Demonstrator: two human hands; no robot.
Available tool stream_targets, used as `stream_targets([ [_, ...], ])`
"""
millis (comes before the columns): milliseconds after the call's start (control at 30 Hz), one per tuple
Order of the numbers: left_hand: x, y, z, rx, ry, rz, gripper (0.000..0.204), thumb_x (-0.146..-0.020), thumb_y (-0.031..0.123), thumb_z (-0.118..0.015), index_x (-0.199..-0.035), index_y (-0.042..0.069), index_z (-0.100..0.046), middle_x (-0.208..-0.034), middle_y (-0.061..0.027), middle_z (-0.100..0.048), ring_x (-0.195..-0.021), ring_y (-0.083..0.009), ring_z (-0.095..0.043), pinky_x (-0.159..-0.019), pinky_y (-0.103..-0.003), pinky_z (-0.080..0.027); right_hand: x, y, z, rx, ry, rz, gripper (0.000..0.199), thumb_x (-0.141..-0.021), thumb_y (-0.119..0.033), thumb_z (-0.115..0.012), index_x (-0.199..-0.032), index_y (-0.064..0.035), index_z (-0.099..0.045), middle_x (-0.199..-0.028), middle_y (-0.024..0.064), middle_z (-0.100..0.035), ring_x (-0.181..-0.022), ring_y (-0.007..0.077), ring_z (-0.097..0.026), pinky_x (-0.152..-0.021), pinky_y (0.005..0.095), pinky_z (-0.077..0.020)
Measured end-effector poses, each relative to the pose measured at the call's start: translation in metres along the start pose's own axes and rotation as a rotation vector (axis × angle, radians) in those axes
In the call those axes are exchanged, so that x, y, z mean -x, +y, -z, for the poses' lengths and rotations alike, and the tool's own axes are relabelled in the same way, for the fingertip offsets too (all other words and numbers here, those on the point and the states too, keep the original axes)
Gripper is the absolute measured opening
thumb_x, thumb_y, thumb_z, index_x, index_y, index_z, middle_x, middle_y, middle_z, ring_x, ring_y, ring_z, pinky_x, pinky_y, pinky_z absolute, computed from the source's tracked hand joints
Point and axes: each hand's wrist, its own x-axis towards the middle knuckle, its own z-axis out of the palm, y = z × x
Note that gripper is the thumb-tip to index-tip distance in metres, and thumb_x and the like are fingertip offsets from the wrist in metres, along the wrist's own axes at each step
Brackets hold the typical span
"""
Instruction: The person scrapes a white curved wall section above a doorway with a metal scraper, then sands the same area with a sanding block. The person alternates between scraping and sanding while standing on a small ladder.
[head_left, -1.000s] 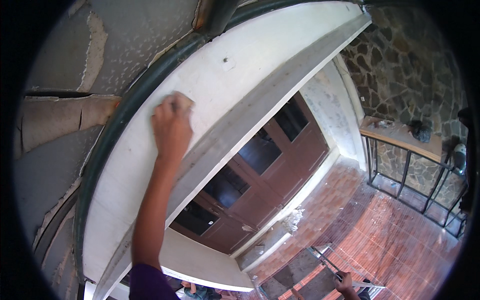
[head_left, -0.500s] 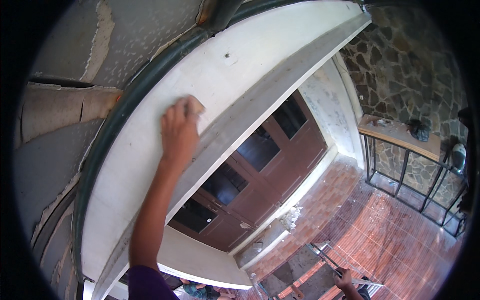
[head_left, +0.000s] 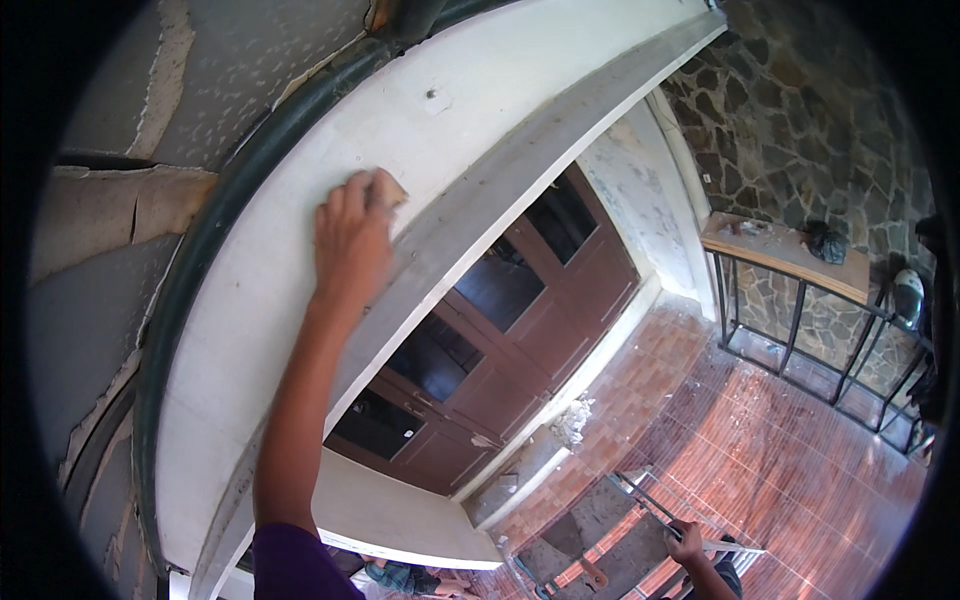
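My left hand (head_left: 350, 225), on a raised arm with a purple sleeve, presses against the white curved wall band (head_left: 330, 130). Its fingers are bent round a small tan pad (head_left: 396, 189) that looks like folded sandpaper; blur hides the details. The band has a small dark hole (head_left: 432, 94) beyond the hand. Low on the right, my right hand (head_left: 684, 542) is wrapped round a thin dark metal bar (head_left: 645, 497) beside a grey, stained platform (head_left: 585, 520). A wooden-handled tool (head_left: 594, 573) lies on that platform.
A dark green pipe (head_left: 200, 210) follows the band under peeling ceiling panels (head_left: 90, 300). Brown doors (head_left: 530, 310) stand below a grey ledge (head_left: 500, 190). White rubble (head_left: 572, 420) lies on the tiled floor. A black bag (head_left: 826, 240) rests on a railing shelf (head_left: 790, 262). A person (head_left: 395, 575) shows partly below.
The view has shifted slightly, moving the surroundings left in the picture. My left hand, still on the wall with the tan pad, appears a little higher. My right hand keeps its hold on the bar.
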Motion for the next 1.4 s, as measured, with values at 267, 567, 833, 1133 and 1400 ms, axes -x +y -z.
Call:
stream_targets([
  [267, 0.003, -0.011, -0.011, -0.068, 0.026, -0.015, 0.052, -0.091, 0.017, -0.069, -0.139, 0.005, -0.054, -0.131, -0.0101, -0.054, -0.116, -0.0288, -0.052, -0.097, -0.042, -0.042, 0.001, 0.007, -0.004, -0.051, -0.001, -0.018, 0.019, -0.078, -0.019, -0.064, -0.077, -0.0011, -0.068, -0.068, 0.0205, -0.064, -0.061, 0.0385, -0.066, -0.058, 0.0418, -0.0518],
  [567, 0.027, -0.009, 0.014, 0.024, -0.092, 0.042, 0.051, -0.088, 0.022, -0.072, -0.133, 0.003, -0.059, -0.127, -0.0107, -0.056, -0.113, -0.03, -0.055, -0.092, -0.045, -0.046, 0.0, -0.003, 0.002, -0.033, 0.007, -0.02, 0.02, -0.078, -0.022, -0.064, -0.076, -0.0029, -0.067, -0.065, 0.0201, -0.062, -0.062, 0.0396, -0.066, -0.058, 0.0428, -0.0522],
  [833, 0.007, -0.017, 0.0, 0.102, 0.097, -0.125, 0.052, -0.084, 0.018, -0.074, -0.13, -0.002, -0.059, -0.117, -0.0152, -0.057, -0.103, -0.0336, -0.056, -0.088, -0.044, -0.048, -0.002, -0.003, 0.002, -0.048, -0.035, -0.026, 0.019, -0.078, -0.021, -0.063, -0.073, -0.0022, -0.065, -0.062, 0.0204, -0.059, -0.058, 0.0409, -0.062, -0.054, 0.0438, -0.0482],
  [1133, -0.014, -0.015, -0.024, 0.134, 0.184, -0.125, 0.051, -0.087, 0.018, -0.073, -0.132, -0.001, -0.059, -0.122, -0.0185, -0.056, -0.11, -0.0361, -0.054, -0.096, -0.045, -0.045, -0.002, -0.001, 0.002, -0.031, -0.055, -0.056, 0.015, -0.077, -0.015, -0.062, -0.07, -0.0013, -0.063, -0.06, 0.0183, -0.057, -0.056, 0.0383, -0.064, -0.052, 0.0413, -0.0479],
  [1400, -0.001, -0.026, 0.0, -0.073, 0.16, -0.007, 0.054, -0.088, 0.021, -0.072, -0.135, 0.001, -0.057, -0.124, -0.0152, -0.053, -0.109, -0.0306, -0.052, -0.093, -0.044, -0.044, 0.0, 0.008, 0.001, -0.119, -0.056, -0.088, 0.017, -0.077, -0.016, -0.063, -0.075, 0.0002, -0.065, -0.061, 0.0191, -0.058, -0.055, 0.0388, -0.062, -0.054, 0.0421, -0.0484],
])
